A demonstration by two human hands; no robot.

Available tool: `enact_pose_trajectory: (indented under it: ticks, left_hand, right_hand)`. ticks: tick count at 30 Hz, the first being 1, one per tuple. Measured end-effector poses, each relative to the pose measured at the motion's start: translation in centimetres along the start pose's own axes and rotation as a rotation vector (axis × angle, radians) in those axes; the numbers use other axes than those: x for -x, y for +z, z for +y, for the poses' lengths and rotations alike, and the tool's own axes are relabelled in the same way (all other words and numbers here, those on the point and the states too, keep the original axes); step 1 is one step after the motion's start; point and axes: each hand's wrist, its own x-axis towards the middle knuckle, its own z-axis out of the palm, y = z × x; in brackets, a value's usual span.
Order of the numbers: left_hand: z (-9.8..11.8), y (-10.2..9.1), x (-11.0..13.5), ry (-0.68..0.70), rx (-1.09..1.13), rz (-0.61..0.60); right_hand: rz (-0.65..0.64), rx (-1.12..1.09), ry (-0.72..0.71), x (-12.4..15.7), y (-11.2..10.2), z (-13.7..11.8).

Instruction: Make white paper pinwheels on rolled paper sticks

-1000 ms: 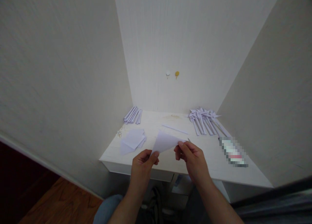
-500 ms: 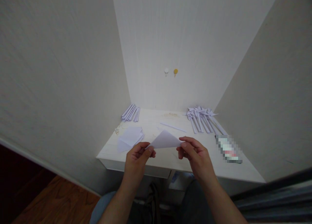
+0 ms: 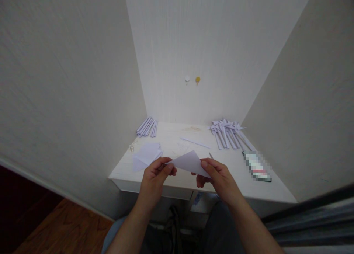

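Both of my hands hold one folded white paper triangle (image 3: 187, 161) above the front edge of a small white table (image 3: 249, 187). My left hand (image 3: 155, 178) pinches its left corner between thumb and fingers. My right hand (image 3: 218, 176) grips its right side, thumb on top. The paper's point faces away from me.
On the table lie a stack of flat white sheets (image 3: 147, 155) at the left, a bundle of rolled paper sticks (image 3: 147, 127) at the back left, folded paper pieces with long tails (image 3: 228, 133) at the back right, a single paper strip (image 3: 195, 142), and a blurred-out object (image 3: 257, 166) at the right. Walls close in on three sides.
The paper has turned from tilted up to nearly level, and my right hand has slid in along its right edge. My hands have dropped slightly toward me.
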Motion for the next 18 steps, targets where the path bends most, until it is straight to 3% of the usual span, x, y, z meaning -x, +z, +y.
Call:
enact_pose_trajectory:
  ticks: [18]
  left_hand:
    - [0.19, 0.09, -0.13, 0.026, -0.006, -0.017]
  right_hand:
    - [-0.071, -0.092, 0.095, 0.13, 0.31, -0.29]
